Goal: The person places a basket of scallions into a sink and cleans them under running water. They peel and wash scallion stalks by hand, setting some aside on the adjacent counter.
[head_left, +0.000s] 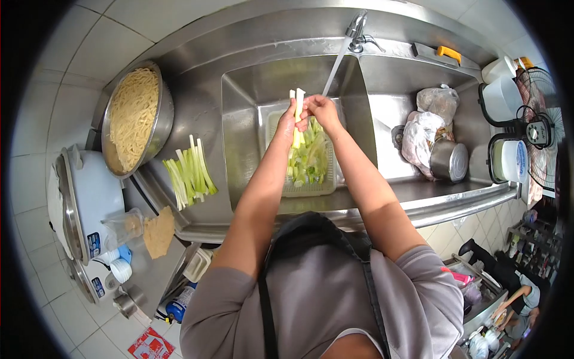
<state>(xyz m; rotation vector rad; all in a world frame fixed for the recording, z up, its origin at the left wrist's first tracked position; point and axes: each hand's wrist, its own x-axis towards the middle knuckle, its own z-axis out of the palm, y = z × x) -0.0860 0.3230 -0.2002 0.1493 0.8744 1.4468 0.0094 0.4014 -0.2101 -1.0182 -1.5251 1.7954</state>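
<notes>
Over the left basin of the sink (242, 96), my left hand (287, 124) is closed around pale green celery stalks (299, 97), whose whitish ends point up toward the tap. My right hand (321, 110) is beside them, its fingers pinched together close to the stalks. What lies between those fingertips is too small to make out. Below both hands, leafy celery pieces (310, 160) lie in a white plastic basket (308, 192) in the basin. More celery stalks (191, 172) rest in a bunch on the steel drainboard to the left.
Water runs from the tap (357, 36) into the left basin. A steel bowl (166, 113) of noodles (134, 113) stands far left. The right basin holds plastic bags (421, 134) and a metal pot (448, 160). A yellow-handled tool (436, 55) lies behind. Another person (514, 299) is at lower right.
</notes>
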